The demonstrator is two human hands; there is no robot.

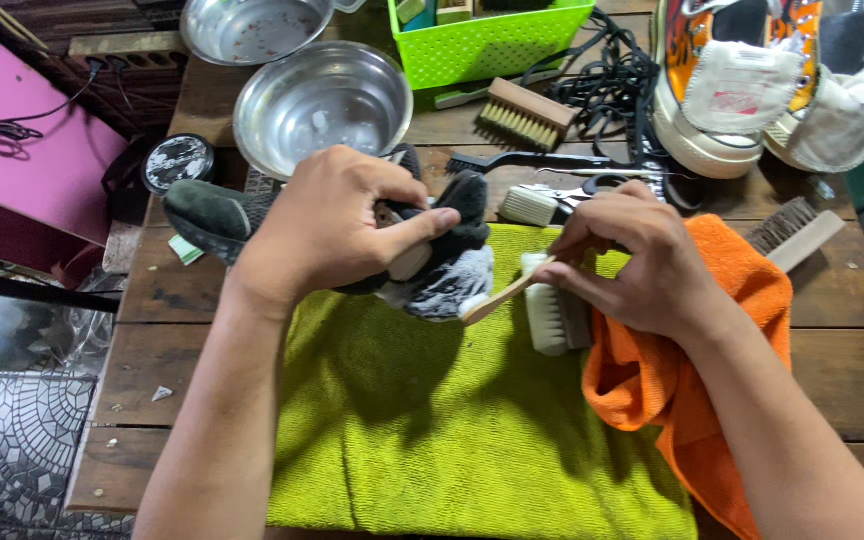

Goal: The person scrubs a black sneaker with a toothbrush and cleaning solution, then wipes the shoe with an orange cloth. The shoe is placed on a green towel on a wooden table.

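Two hands scrubbing a dark shoe over a green towel

The left hand [337,225] wraps palm-down around the soapy dark shoe [432,255], above the green towel [432,420]; the right hand [632,255], fingers curled, pinches a wooden-handled brush [502,295] whose tip touches the shoe's foamy end.

Bright daylight, soft shadows, mostly sharp

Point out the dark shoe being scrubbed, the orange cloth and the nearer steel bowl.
dark shoe [457,262], head view, soapy heel end.
orange cloth [742,290], head view, fold beside the right wrist.
nearer steel bowl [322,105], head view, inner bottom.
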